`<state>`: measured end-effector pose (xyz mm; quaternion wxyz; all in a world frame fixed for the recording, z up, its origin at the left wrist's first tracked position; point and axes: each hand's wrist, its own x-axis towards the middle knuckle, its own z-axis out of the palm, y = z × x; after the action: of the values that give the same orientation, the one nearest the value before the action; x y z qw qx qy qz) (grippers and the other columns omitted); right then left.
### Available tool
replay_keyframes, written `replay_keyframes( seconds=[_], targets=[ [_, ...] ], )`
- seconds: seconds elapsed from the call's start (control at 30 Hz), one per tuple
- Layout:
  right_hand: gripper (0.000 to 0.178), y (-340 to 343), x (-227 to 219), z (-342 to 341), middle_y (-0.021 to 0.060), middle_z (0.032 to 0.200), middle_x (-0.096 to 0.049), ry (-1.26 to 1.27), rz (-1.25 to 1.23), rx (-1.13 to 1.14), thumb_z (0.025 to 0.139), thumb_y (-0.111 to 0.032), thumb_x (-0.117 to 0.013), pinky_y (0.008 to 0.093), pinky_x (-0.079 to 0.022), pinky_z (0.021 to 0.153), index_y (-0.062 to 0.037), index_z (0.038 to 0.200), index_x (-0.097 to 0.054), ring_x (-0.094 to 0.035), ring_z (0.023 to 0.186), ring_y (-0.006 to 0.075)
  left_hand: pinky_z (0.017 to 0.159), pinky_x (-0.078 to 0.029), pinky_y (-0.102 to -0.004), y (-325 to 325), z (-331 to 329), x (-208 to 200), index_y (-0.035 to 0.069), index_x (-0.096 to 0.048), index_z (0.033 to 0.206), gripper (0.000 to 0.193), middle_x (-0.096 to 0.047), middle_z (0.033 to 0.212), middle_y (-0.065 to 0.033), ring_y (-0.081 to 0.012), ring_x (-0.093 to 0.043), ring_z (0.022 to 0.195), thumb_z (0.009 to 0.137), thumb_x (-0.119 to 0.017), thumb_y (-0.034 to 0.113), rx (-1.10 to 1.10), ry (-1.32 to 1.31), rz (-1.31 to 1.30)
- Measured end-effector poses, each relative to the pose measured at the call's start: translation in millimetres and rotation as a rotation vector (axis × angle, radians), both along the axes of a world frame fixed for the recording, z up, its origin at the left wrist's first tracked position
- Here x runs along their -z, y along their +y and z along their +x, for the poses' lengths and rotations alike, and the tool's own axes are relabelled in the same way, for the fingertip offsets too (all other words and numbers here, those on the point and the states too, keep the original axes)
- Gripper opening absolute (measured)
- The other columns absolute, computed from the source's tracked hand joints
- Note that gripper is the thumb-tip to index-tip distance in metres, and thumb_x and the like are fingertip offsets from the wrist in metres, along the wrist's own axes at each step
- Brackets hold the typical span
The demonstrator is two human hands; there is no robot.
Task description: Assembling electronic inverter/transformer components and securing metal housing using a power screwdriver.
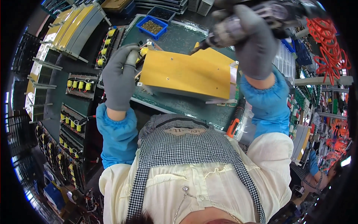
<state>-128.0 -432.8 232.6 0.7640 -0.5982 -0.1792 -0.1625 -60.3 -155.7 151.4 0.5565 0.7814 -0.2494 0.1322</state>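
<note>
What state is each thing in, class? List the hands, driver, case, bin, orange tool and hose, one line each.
Left hand: gloved, fingers bent, by the case's left end
Right hand: gloved, gripping the driver
Driver: held, tip at the case's far edge; running or not, unclear
Case: yellow face up
Bin: open, holding small brass-coloured parts
Orange tool: lying down, unheld
Hose: coiled

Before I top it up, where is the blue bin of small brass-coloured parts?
In the head view, the blue bin sits upper left of centre, on the green bench beyond the yellow-topped box.
</note>
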Motion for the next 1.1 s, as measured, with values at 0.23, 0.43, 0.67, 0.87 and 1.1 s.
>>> replay_keyframes(
  seconds=[0.23, 0.43, 0.67, 0.87, 1.1],
  targets=[
    [0.035, 88.0, -18.7, 11.3, 0.0156, 0.114, -0.063, 0.204, -0.104, 0.209, 0.09, -0.008, -0.061, 0.0393, -0.054, 0.082, -0.0057, 0.124, -0.053, -0.063, 0.095, 0.024, 0.08, -0.054, -0.0307, 19.5, -9.8, 44.5, 0.001, -0.071, 0.104, 0.02, -0.071, 0.104, -0.0119, -0.0234, -0.069, 0.091, 0.089, -0.065, 0.014, 0.113, 0.288, 0.149],
    [0.043, 68.1, 37.5, 14.6, 0.0151, 0.12, -0.062, -0.056, -0.111, -0.027, 0.092, -0.002, -0.056, 0.0416, -0.059, 0.083, -0.0074, 0.134, -0.047, -0.064, 0.11, 0.029, 0.085, -0.053, -0.0372, 9.6, -10.2, 48.6, 0.003, -0.073, 0.099, 0.021, -0.07, 0.108, -0.0125, -0.0287, -0.067, 0.095, 0.084, -0.069, 0.018, 0.071, 0.193, 0.364],
    [0.044, 77.8, 45.3, 7.2, 0.0145, 0.116, -0.063, -0.03, -0.193, 0.036, 0.089, -0.001, -0.059, 0.044, -0.059, 0.088, -0.008, 0.131, -0.049, -0.064, 0.11, 0.03, 0.087, -0.052, -0.0393, 3.9, -16.9, 58.6, 0.006, -0.074, 0.096, 0.019, -0.07, 0.106, -0.0112, -0.0294, -0.064, 0.096, 0.081, -0.072, 0.018, -0.037, 0.022, 0.436],
    [0.037, 78.0, 22.3, 3.2, 0.0139, 0.112, -0.064, -0.083, -0.141, 0.058, 0.09, -0.002, -0.054, 0.0411, -0.058, 0.084, -0.0039, 0.128, -0.051, -0.065, 0.105, 0.0265, 0.084, -0.052, -0.0311, 4.3, -7.8, 60.5, 0.005, -0.075, 0.101, 0.021, -0.072, 0.107, -0.0095, -0.0211, -0.067, 0.091, 0.085, -0.071, 0.017, 0.051, 0.445, -0.011],
    [0.025, 16.0, 20.8, 12.0, 0.0128, 0.101, -0.066, -0.116, -0.075, 0.058, 0.094, -0.006, -0.054, 0.0384, -0.057, 0.08, 0.0003, 0.118, -0.059, -0.066, 0.1, 0.0224, 0.08, -0.052, -0.0283, 2.5, 20.7, 52.2, -0.003, -0.072, 0.104, 0.027, -0.073, 0.095, -0.0118, -0.0166, -0.067, 0.085, 0.085, -0.073, 0.016, 0.171, 0.542, -0.003]
  ],
)
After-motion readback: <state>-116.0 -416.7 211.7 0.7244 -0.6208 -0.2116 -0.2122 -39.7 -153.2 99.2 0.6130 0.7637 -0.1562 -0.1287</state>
